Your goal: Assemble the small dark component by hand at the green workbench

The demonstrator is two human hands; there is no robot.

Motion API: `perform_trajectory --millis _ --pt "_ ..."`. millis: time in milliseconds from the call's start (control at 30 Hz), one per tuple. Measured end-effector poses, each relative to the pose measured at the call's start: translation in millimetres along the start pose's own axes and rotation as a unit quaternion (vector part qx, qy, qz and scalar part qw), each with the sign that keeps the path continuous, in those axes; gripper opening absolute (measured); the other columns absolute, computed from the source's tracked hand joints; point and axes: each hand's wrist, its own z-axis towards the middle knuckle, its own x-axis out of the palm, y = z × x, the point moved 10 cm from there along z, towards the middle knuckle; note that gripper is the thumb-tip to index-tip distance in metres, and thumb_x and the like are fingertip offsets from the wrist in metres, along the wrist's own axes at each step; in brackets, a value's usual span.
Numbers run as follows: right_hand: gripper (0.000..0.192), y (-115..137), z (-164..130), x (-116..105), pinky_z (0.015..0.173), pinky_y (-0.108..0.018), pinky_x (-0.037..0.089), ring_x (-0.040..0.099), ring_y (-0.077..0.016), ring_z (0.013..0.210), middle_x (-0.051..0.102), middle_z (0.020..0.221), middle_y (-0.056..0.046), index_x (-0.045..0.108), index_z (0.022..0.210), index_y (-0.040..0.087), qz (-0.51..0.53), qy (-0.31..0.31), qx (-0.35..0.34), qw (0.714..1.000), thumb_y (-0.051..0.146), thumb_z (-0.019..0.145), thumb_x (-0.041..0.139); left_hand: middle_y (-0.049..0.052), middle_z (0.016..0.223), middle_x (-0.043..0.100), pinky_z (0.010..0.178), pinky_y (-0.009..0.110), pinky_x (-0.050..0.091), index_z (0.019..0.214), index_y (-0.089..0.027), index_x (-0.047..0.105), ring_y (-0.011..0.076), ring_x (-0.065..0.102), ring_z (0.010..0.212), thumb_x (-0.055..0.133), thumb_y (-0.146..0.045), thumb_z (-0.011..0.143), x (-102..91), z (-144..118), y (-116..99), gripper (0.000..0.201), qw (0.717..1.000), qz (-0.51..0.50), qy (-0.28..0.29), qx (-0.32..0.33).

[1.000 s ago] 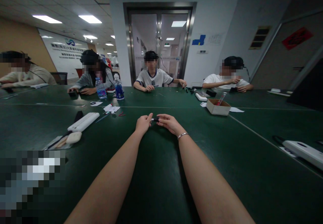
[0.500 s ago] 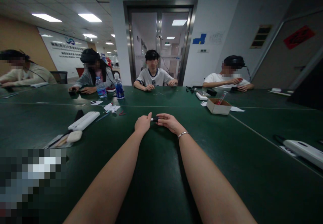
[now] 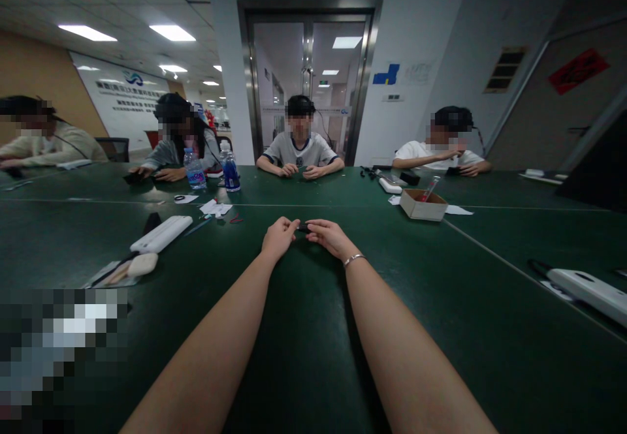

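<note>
Between my two hands, above the middle of the green table [image 3: 313,329], is a small dark object [image 3: 304,228]; its kind is too small to make out. My right hand [image 3: 329,237] pinches its black end with thumb and fingertips, and a silvery bracelet circles that wrist. On the other side, my left hand [image 3: 280,237] is closed, thumb and forefinger at the object's left end. The fingers of both hands hide much of it.
A white power bank [image 3: 162,233] and a pale rounded item [image 3: 142,264] lie to the left. Two bottles [image 3: 230,170] stand farther back. An open box [image 3: 423,207] holding a tube is at the right, and another white device [image 3: 590,288] lies nearer. Several people [image 3: 300,147] sit opposite.
My left thumb has bent from upright down onto the object's end, covering the silvery part that showed before. The person opposite has brought their hands together and raised their head slightly.
</note>
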Motion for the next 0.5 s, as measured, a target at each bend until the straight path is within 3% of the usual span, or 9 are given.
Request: perform_trajectory --millis 167,333,500 --pt "0.011 1 1 -7 0.053 -0.021 0.052 0.061 -0.0120 0.056 0.063 0.063 -0.004 0.064 0.078 0.010 0.019 -0.032 -0.008 0.999 0.009 0.071 0.071 -0.002 0.063 0.056 0.055 0.021 0.040 0.086 -0.018 0.054 0.0112 0.055 0.058 0.064 -0.034 0.071 9.1 5 -7 0.024 0.993 -0.112 0.012 0.035" --pt "0.012 1 1 -3 0.051 -0.020 0.050 0.059 -0.0105 0.055 0.063 0.065 -0.005 0.065 0.078 0.010 0.020 -0.016 -0.010 1.000 0.009 0.069 0.073 -0.002 0.061 0.054 0.046 0.019 0.037 0.097 -0.017 0.050 0.0079 0.047 0.046 0.049 -0.037 0.083 14.5 3 -1 0.024 0.990 -0.140 0.032 -0.013" --pt "0.010 3 0 0 0.050 -0.018 0.049 0.058 -0.0095 0.054 0.063 0.067 -0.005 0.066 0.079 0.009 0.016 -0.003 -0.013 1.000 0.007 0.071 0.070 -0.001 0.072 0.056 0.045 0.017 0.037 0.103 -0.020 0.047 0.0079 0.049 0.051 0.051 -0.032 0.081 12.1 3 3 0.025 0.989 -0.143 0.025 -0.024"
